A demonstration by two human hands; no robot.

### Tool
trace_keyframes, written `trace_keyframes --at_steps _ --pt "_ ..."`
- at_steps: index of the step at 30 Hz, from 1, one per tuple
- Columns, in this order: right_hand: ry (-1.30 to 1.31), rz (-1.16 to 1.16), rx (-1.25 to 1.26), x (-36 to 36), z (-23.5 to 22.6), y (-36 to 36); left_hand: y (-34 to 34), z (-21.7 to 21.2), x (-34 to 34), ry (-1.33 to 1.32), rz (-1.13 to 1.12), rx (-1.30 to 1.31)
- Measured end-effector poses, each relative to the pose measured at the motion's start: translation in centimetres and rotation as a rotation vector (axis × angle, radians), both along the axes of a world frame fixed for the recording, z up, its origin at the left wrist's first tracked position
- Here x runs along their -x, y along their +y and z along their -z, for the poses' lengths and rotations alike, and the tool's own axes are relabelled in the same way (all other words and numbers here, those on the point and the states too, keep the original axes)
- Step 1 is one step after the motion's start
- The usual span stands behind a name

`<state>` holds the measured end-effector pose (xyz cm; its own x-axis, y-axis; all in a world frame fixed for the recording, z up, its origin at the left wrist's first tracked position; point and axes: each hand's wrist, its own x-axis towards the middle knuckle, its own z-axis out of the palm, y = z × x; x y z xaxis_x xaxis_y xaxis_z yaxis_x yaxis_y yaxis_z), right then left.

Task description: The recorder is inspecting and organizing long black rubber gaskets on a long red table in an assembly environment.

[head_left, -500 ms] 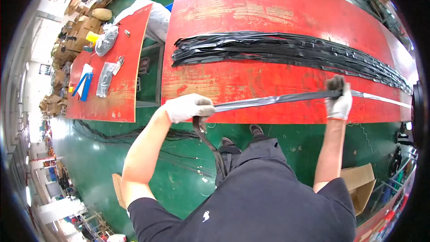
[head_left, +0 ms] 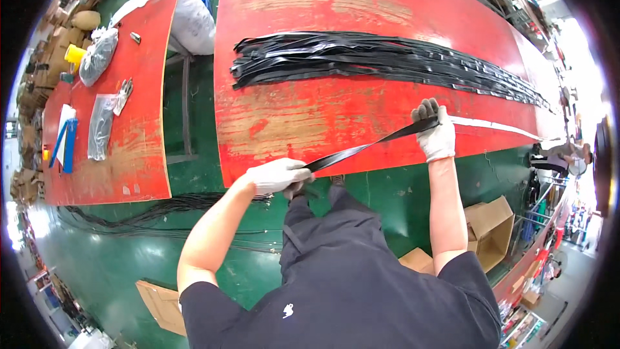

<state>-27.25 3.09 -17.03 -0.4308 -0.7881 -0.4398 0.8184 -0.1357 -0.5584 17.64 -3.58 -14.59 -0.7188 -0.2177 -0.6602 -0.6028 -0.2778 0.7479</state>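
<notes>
**Two gloved hands hold a black strip tight**

The left hand (head_left: 279, 176) grips one end of a black strip (head_left: 368, 147) at the edge of the red table (head_left: 310, 116). The right hand (head_left: 434, 130) clutches the other end. A pile of black strips (head_left: 381, 58) lies farther back on the table.

Glossy black plastic strip (head_left: 368, 147); white knit cloth gloves; worn red-painted wooden table (head_left: 310, 110), scuffed.
</notes>
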Motion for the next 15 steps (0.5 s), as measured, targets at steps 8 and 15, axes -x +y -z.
trace_keyframes --at_steps 8,15 --pt "-0.104 -0.150 0.043 -18.5 4.1 -2.3 -0.9 9.8 -13.3 0.070 -0.188 -0.497" --pt "-0.308 -0.401 0.055 -33.0 4.1 -3.6 -0.2 6.9 -17.1 0.078 -0.295 -0.361"
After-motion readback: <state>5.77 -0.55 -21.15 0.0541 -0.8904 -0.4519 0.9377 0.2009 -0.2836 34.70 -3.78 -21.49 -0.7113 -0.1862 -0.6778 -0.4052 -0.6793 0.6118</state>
